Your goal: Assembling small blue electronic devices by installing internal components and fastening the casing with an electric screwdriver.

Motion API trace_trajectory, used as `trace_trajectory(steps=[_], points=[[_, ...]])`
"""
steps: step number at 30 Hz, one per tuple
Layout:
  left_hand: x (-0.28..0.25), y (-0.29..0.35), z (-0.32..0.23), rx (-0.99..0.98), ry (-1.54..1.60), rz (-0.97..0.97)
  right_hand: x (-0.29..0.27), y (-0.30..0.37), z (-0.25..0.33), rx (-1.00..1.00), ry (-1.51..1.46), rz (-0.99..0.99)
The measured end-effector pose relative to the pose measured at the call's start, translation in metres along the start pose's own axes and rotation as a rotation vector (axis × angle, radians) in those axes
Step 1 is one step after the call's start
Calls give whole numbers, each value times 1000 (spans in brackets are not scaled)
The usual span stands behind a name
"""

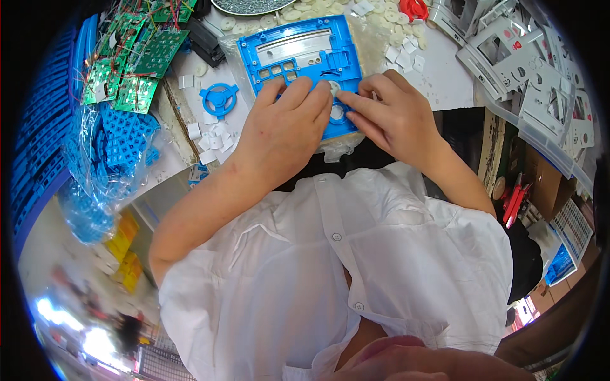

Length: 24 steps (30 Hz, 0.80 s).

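A blue plastic housing [348, 73] with its inner side up lies in front of me, its near end at the table edge. It has a long slot, small square openings and a round hole. My left hand [286, 124] is closed over its left side, fingers bent down against it. Between the hands sits a small pale plastic disc [334, 87], just above the round hole. My right hand [395, 114] is closed, with its index fingertip at the disc and its thumb by the housing's right edge. The fingers partly hide the disc.
Left of the housing lie a blue ring-shaped part [218, 100] and white square pieces [216, 141]. Green circuit boards [149, 54] with wires and bagged blue parts [124, 136] are further left. Pale discs [305, 13] spread behind. White panels [508, 57] fill a clear bin at right.
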State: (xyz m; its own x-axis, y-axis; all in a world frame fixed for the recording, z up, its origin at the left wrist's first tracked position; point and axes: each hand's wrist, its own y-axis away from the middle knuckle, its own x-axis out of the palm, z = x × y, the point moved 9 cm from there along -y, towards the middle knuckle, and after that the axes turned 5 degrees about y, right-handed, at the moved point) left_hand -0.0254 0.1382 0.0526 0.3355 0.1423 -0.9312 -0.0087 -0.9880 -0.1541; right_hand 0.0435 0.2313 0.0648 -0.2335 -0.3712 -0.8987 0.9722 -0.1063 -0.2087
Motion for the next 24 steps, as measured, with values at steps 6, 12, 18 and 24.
trace_trajectory(steps=[6,12,18,24], points=[[0,-1,-3,-13,-19,21,2,-12,4,3,87,31],[1,-3,-9,31,-39,48,7,-16,16,-110,252,116],[0,-9,-6,75,-22,87,12,-29,15,-205,263,283],[-9,-10,-1,4,75,-26,-31,-18,-19,36,-32,-34]])
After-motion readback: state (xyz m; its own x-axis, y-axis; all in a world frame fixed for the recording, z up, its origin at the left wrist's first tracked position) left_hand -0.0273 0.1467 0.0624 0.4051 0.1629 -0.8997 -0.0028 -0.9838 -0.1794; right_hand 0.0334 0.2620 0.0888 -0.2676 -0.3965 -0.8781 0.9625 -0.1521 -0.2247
